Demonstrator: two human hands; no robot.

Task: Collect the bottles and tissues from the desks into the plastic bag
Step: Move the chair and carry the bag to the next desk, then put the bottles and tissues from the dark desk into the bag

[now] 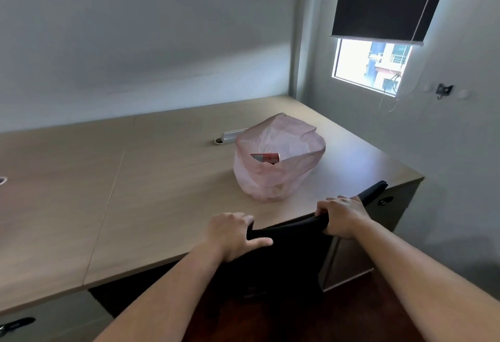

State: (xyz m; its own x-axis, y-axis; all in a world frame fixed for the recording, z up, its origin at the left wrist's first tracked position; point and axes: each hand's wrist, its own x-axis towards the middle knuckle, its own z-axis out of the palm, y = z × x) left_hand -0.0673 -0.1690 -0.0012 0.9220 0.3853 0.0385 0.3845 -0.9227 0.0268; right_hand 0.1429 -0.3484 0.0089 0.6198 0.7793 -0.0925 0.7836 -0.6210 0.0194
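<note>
- A pink plastic bag (278, 157) stands upright and open-mouthed on the wooden desk (135, 179), near its right-hand end, with a red-labelled bottle (265, 158) showing inside.
- The bag's long axis runs vertically, its mouth facing up and slightly toward the camera.
- Behind the bag, at about 11 o'clock from it, a white power strip (232, 135) lies flat on the desk.
- No loose bottles or tissues are visible on this stretch of desk.
- The bag sits at 12 o'clock from the black chair back (292, 226), well apart from both hands.
- The right hand (342, 215), curled tight over the chair back's top edge, appears the nearer; the bag lies at its 11 o'clock.
- The left hand (232, 233) likewise clamps the chair's top edge, the bag at its 1 o'clock.
</note>
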